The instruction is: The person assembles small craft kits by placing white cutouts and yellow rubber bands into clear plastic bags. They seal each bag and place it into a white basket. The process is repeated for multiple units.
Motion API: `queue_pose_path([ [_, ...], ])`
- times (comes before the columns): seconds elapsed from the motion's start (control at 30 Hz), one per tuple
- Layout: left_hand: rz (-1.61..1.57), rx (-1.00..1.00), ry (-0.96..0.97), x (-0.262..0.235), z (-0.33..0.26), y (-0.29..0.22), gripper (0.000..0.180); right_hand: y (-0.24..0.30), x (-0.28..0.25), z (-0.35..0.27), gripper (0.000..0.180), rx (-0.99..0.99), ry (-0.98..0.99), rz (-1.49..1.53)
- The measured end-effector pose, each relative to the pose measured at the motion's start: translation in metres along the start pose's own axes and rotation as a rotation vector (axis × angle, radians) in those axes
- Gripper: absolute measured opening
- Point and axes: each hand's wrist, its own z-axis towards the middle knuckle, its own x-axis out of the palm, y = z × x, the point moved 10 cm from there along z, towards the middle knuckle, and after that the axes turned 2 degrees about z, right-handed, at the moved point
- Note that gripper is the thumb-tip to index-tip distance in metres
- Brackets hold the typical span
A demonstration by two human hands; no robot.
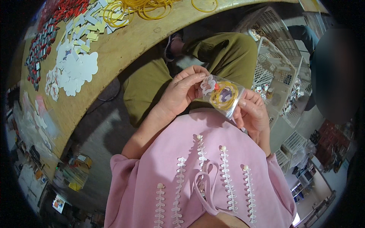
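A small transparent plastic bag (232, 109) is held over my lap between both hands. Inside it lie a coiled yellow cord (222, 105), a dark purple-grey printed shape in the middle of the coil, and a small red piece (216, 86). A white-edged, wavy-outlined cutout (207, 84) shows at the bag's left end; whether it is wholly inside, I cannot tell. My left hand (181, 90) pinches that end with thumb and fingers. My right hand (254, 111) grips the opposite edge, thumb on top.
The curved wooden table (125, 62) carries white cutouts (78, 70), yellow-and-white slips (85, 28), grey-and-red small parts (40, 47) and yellow cord coils (142, 7). Plastic bags (40, 117) lie at its left end. Perforated plastic crates (275, 66) stand at right, near another person (304, 36).
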Motion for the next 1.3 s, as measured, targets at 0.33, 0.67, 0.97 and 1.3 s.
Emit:
queue_pose_path([
  [0.33,0.789,0.536,-0.139,0.030,-0.030,-0.047,0.014,-0.010,0.001,0.007,0.012,-0.080,-0.109,-0.186],
  [0.67,1.158,0.509,-0.099,0.061,-0.043,-0.046,0.006,-0.018,-0.004,0.020,0.013,-0.259,-0.146,-0.329],
  [0.97,1.132,0.530,-0.257,0.041,-0.036,-0.040,0.004,-0.014,-0.003,0.026,0.013,-0.312,-0.118,-0.351],
  [1.3,1.266,0.601,-0.223,0.054,-0.043,-0.056,0.019,-0.027,-0.005,0.029,0.011,-0.234,-0.072,-0.222],
])
